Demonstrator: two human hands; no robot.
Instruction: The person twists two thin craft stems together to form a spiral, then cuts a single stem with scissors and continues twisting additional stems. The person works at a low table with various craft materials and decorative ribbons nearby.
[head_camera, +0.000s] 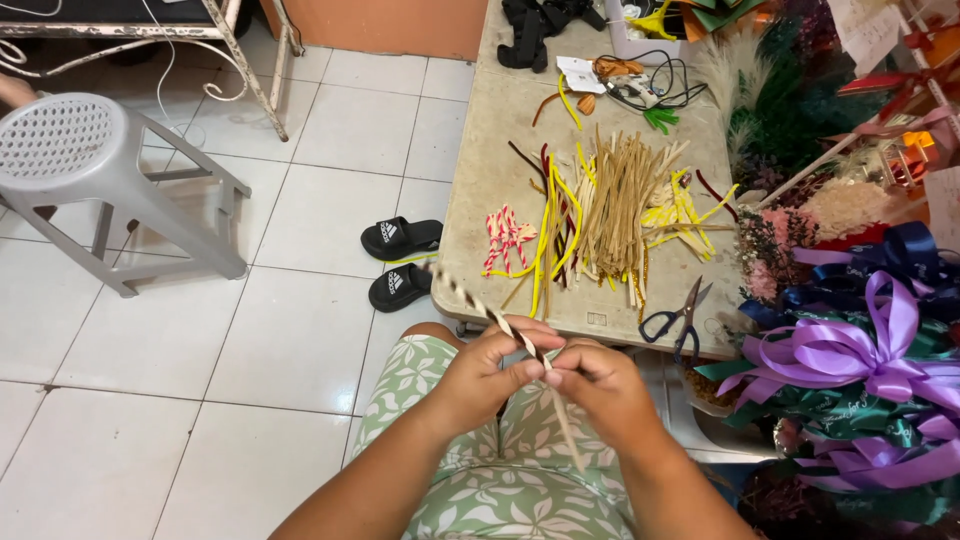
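The person wears a garment (470, 490) of pale green cloth printed all over with white leaves and sprigs; it covers the lap and both thighs, and one knee shows bare at its upper edge. Both forearms are bare, with no sleeves reaching them. The left hand (490, 372) and the right hand (600, 385) are bare too, the fingers short and rounded.

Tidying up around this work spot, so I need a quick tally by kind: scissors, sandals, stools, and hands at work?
Scissors: 1
Black sandals: 2
Grey plastic stool: 1
Hands, left hand and right hand, both gripping a twisted striped stem: 2
Total: 6
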